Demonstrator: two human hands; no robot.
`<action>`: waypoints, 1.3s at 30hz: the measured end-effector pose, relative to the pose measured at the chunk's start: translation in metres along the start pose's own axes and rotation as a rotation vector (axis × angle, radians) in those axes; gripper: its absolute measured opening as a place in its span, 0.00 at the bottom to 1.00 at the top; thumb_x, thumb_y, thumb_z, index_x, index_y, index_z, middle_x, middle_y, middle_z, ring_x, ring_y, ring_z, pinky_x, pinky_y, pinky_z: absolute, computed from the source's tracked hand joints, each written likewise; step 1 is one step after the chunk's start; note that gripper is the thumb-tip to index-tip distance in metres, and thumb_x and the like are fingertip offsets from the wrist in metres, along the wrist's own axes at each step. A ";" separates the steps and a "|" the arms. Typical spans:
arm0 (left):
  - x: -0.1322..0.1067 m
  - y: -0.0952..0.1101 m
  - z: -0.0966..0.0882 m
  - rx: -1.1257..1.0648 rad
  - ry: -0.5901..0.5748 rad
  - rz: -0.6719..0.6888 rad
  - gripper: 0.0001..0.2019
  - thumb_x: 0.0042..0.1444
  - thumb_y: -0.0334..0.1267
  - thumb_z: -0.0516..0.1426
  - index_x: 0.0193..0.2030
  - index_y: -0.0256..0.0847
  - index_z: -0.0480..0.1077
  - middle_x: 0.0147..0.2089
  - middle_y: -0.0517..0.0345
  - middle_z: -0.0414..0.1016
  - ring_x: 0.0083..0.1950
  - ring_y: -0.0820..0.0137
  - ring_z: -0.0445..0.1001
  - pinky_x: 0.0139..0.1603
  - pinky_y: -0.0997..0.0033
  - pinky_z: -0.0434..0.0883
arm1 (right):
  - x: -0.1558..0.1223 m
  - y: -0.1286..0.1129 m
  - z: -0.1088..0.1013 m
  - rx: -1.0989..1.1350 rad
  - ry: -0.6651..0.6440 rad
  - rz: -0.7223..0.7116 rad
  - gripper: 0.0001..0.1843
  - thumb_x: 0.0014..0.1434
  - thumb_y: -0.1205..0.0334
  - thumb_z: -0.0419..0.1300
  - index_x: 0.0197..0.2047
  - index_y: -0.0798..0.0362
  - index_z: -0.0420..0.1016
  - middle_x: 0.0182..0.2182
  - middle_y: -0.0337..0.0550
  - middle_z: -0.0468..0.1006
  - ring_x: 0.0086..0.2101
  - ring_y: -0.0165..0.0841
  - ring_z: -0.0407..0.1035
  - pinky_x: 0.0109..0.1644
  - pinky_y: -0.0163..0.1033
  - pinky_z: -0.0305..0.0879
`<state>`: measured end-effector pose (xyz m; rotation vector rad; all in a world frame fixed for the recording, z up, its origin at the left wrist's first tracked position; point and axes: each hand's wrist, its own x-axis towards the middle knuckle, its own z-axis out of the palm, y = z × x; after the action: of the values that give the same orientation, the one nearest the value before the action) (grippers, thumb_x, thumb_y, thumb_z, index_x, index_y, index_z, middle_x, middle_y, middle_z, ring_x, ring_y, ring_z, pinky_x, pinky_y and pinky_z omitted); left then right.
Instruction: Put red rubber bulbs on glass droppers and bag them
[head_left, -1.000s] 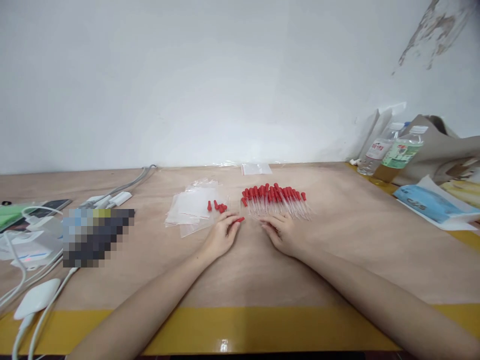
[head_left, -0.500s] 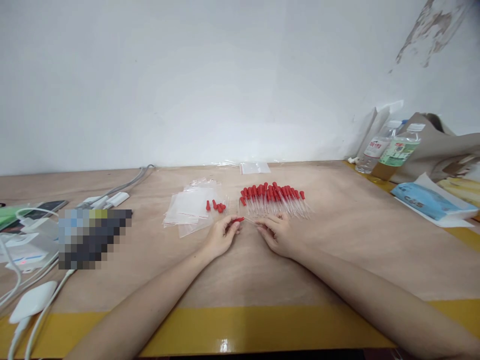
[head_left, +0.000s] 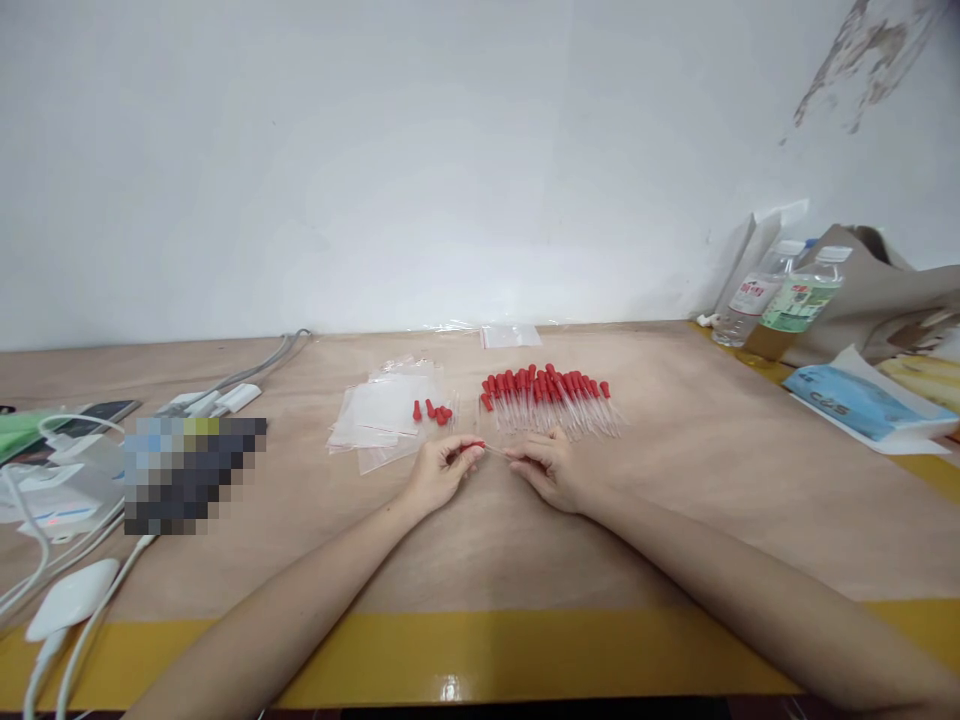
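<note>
Left hand (head_left: 441, 470) pinching a red bulb (head_left: 472, 446), right hand (head_left: 553, 468) gripping a thin tube (head_left: 496, 452), and the two meet between the hands, over the tabletop (head_left: 465, 560)! Droppers (head_left: 523, 380) lie just beyond the right hand, loose bulbs (head_left: 442, 417) beyond the left.

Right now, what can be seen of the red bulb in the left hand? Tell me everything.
The red bulb looks small and rubbery. It lies roughly crosswise in the left hand's grip, which hides much of it. A thin clear tube runs from its right end to the right hand's grip; how far they are joined is too small to tell.
</note>
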<state>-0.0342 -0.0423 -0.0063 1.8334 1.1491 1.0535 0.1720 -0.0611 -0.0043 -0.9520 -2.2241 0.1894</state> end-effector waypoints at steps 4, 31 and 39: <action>-0.003 0.001 -0.003 0.082 -0.084 0.055 0.14 0.53 0.45 0.53 0.38 0.37 0.72 0.26 0.59 0.72 0.25 0.75 0.68 0.27 0.76 0.65 | 0.001 0.002 -0.010 -0.043 -0.064 -0.014 0.12 0.61 0.61 0.49 0.43 0.50 0.72 0.33 0.42 0.76 0.29 0.29 0.65 0.39 0.39 0.50; -0.009 0.018 -0.006 0.340 -0.169 0.328 0.10 0.55 0.40 0.53 0.36 0.37 0.72 0.32 0.55 0.73 0.30 0.74 0.69 0.32 0.75 0.66 | 0.009 -0.011 -0.008 -0.109 -0.240 0.060 0.14 0.60 0.64 0.45 0.33 0.53 0.72 0.30 0.40 0.76 0.27 0.29 0.63 0.40 0.40 0.47; 0.005 0.016 -0.013 0.481 -0.239 0.458 0.11 0.56 0.42 0.52 0.38 0.40 0.73 0.32 0.55 0.74 0.34 0.71 0.70 0.37 0.72 0.65 | 0.020 -0.013 -0.016 0.139 -0.387 0.251 0.15 0.59 0.62 0.47 0.30 0.52 0.74 0.26 0.37 0.75 0.27 0.28 0.66 0.39 0.36 0.55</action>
<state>-0.0395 -0.0416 0.0148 2.6130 0.9083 0.8010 0.1657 -0.0589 0.0230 -1.1948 -2.3870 0.6854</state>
